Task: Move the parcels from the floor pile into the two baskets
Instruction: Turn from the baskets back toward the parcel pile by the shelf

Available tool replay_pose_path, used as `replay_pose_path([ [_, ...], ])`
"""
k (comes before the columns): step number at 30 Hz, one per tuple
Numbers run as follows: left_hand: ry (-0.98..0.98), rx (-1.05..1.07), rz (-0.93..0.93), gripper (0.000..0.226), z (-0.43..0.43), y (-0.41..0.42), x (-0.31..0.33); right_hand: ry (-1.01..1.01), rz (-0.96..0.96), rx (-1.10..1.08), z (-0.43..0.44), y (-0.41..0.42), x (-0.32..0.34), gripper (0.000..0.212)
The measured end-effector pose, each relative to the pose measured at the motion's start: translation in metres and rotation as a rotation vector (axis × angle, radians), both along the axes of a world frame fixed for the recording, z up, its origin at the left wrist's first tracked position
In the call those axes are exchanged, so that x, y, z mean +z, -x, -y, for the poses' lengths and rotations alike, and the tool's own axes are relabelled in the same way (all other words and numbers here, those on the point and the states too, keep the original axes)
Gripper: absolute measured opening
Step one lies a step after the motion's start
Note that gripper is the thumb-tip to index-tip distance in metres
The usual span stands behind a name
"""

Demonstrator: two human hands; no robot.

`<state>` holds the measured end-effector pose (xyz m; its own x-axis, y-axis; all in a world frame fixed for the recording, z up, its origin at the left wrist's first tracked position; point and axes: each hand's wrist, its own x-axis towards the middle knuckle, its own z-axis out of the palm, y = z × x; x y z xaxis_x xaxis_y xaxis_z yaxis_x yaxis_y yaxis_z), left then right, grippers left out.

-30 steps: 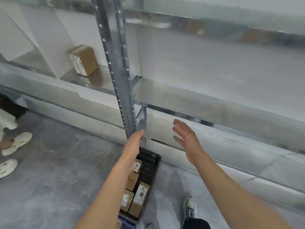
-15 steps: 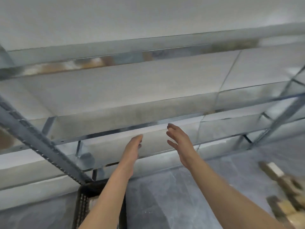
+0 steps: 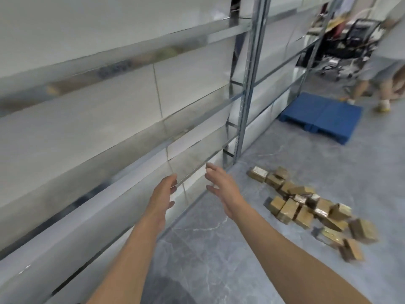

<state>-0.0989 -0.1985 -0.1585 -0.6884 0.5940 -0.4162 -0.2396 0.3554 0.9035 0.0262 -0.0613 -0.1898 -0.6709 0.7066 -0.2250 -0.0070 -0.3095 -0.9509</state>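
Two bare arms reach out in front, over the grey floor [image 3: 208,249]. The left hand [image 3: 163,194] is up in the air. Its fingers are loose and bent a little, and it holds nothing. The right hand [image 3: 223,189] is just beside it, with a small gap between the two. Its fingers are straight and spread apart, and it holds nothing too. The two palms face each other. Neither hand touches anything.

The parcels [image 3: 287,210] lie in a messy pile on the floor, to the right of the right arm and well apart from both hands. They are small brown boxes. Some have pale labels or shiny tape on them. Some lean on each other and some lie flat. The pile runs in a long line, from near the foot of the rack out toward the right edge of the view.

A big metal rack [image 3: 192,36] fills the left side. Its long shelves are shiny and look bare. A tall grey post [image 3: 248,84] with little holes stands on the floor behind the hands.

Farther back, a blue pallet [image 3: 322,116] lies flat on the floor beside the rack. At the far right, another person [image 3: 381,73] in shorts and light shoes stands near it. Behind them is a black thing [image 3: 350,42] that is too blurry to name.
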Motion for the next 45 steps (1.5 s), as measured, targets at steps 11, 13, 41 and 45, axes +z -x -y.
replay_pose_path([
  [11,0.062,-0.31,0.04,0.021,-0.114,-0.056,-0.02,0.096,0.075,-0.292,-0.059,-0.081,-0.028,0.045],
  [13,0.077,-0.365,0.052,0.02,-0.131,-0.054,-0.029,0.118,0.088,-0.348,-0.067,-0.084,-0.033,0.044],
  [41,0.272,-0.694,0.121,0.039,-0.323,-0.079,-0.102,0.25,0.216,-0.668,-0.193,-0.14,-0.098,0.045],
  [45,0.327,-0.67,0.114,0.056,-0.376,-0.094,-0.117,0.29,0.205,-0.638,-0.25,-0.161,-0.113,0.045],
])
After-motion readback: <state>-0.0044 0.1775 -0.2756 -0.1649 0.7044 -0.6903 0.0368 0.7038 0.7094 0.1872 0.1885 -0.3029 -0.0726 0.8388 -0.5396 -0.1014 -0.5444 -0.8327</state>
